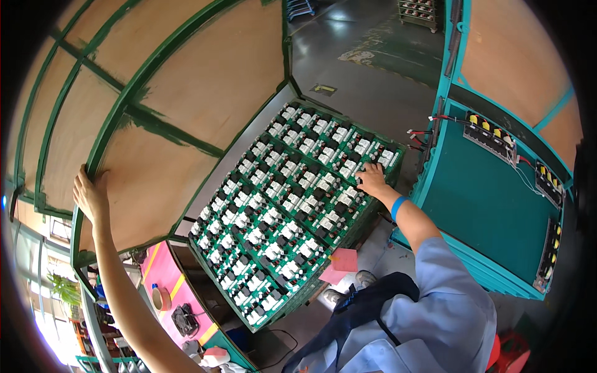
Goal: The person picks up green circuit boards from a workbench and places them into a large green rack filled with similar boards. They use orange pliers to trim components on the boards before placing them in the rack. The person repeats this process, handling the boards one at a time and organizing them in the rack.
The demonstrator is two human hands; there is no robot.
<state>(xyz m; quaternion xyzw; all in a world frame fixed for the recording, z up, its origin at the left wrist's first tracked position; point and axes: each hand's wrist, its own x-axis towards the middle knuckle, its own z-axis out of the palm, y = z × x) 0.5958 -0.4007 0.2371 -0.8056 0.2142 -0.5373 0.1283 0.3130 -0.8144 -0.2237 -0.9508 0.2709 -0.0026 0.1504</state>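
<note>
Tan panels [199, 68] in a dark green frame [134, 98] stand at the left. My left hand [93, 198] has its fingers wrapped round the edge of that frame. In the middle lies a wide array of green circuit boards [273, 251], set in close rows and carrying white and black parts. Over the boards' far right portion, my right hand [373, 179] rests with fingers bent down onto one circuit board; the fingertips are partly hidden among its parts. A blue band [398, 207] circles my right wrist.
A teal cart [472, 205] stands at the right, with black strips of yellow parts [491, 132] and loose wires along its edges. Pink sheets [343, 260] hang at the boards' near corner. At the lower left is a pink-topped table [165, 268]. A loaded rack [418, 13] stands far back.
</note>
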